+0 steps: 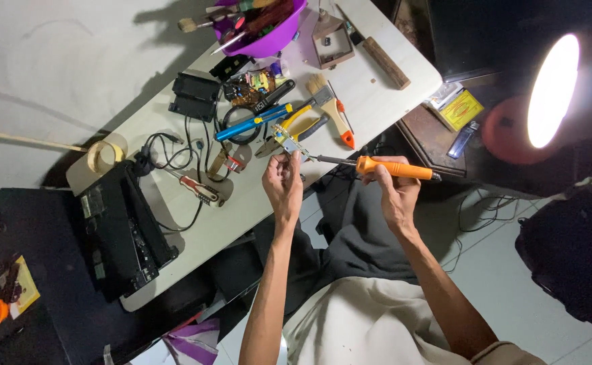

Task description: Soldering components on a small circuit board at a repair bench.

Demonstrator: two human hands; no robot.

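Left hand (282, 181) up from bottom centre, forearm near vertical, fingers pinched on a small board (289, 141) at frame centre, held just over the table (377, 81) edge. Board is narrow, pale, with yellowish parts on it; detail too small to read.

Right hand (396, 189) comes in from lower right, wrist bent, fist wrapped around the orange handle of a soldering iron (377, 165). Iron lies near horizontal, dark metal shaft pointing left, tip at or touching the board; cannot tell which.

Table: white, smooth, running diagonally from upper right to lower left. Just above the board: yellow-handled pliers (302, 122), a blue pen-shaped tool (252, 122), a brush (329, 101) with wooden handle and orange tip. Purple plastic bowl (262, 30) at top centre, stuffed with tools. Black boxy unit (194, 96) left of the blue tool, black cables looped below it. Tape roll (105, 154) at the table's left corner. Larger black case (123, 230) at lower left, hanging over the table edge.

Lamp (552, 91) glaring at upper right. Dark cloth on the lap, pale fabric below it.
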